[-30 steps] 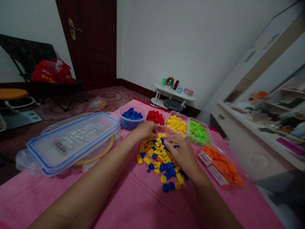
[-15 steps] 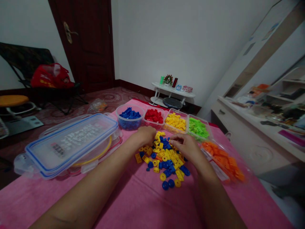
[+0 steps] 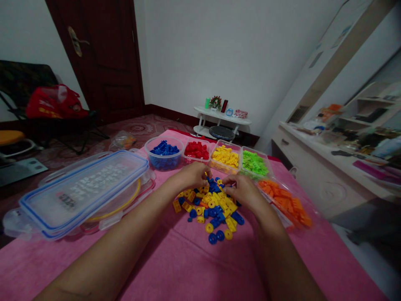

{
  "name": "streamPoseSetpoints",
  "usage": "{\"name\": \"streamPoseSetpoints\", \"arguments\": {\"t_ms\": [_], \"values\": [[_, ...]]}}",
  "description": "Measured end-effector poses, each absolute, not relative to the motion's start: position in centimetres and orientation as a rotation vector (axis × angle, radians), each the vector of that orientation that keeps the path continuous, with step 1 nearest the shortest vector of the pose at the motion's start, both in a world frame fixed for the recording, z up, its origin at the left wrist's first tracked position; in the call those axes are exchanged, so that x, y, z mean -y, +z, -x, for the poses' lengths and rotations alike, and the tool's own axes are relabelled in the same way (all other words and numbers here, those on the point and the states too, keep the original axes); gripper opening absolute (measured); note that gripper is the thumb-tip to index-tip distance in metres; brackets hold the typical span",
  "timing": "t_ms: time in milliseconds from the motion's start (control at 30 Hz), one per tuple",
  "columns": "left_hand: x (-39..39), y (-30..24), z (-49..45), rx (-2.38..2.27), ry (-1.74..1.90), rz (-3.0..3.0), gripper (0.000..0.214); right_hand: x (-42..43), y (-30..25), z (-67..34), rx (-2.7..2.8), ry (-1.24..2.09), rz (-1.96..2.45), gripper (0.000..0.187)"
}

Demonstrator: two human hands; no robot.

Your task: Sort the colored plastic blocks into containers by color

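A loose pile of small yellow and blue plastic pieces (image 3: 209, 207) lies on the pink cloth (image 3: 188, 259). My left hand (image 3: 191, 175) rests at the pile's far left edge with its fingers curled down over the pieces. My right hand (image 3: 242, 192) sits on the pile's far right side, fingers bent and pinched among the pieces. What either hand holds is hidden. Behind the pile stand a round tub of blue pieces (image 3: 163, 152) and tubs of red pieces (image 3: 196, 150), yellow pieces (image 3: 224, 158) and green pieces (image 3: 253, 164).
An open container of orange pieces (image 3: 285, 202) lies right of the pile. Stacked clear lids with blue rims (image 3: 81, 188) fill the left of the table. A white cabinet (image 3: 316, 175) stands to the right, a small white side table (image 3: 221, 121) and a dark door (image 3: 103, 58) behind.
Both hands have drawn closer together at the far side of the pile, and the right hand's fingers have curled in. The view has swung slightly to the right.
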State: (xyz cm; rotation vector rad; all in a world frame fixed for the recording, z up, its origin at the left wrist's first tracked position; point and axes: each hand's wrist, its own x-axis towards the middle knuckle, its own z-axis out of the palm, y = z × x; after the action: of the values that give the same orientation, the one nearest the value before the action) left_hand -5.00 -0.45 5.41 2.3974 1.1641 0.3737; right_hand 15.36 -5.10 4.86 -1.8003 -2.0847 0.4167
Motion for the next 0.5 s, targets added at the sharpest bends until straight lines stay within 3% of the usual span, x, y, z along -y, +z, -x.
{"name": "streamPoseSetpoints", "arguments": {"t_ms": [267, 500], "values": [[1.7, 3.5, 2.4, -1.210, 0.564, -2.690, 0.029, 5.0, 4.4, -15.8, 2.111, 0.422, 1.798, 0.021], [1.5, 1.9, 1.6, -1.228, 0.490, -2.634, 0.023, 5.6, 5.5, -14.5, 2.145, 0.410, 1.785, 0.015]]}}
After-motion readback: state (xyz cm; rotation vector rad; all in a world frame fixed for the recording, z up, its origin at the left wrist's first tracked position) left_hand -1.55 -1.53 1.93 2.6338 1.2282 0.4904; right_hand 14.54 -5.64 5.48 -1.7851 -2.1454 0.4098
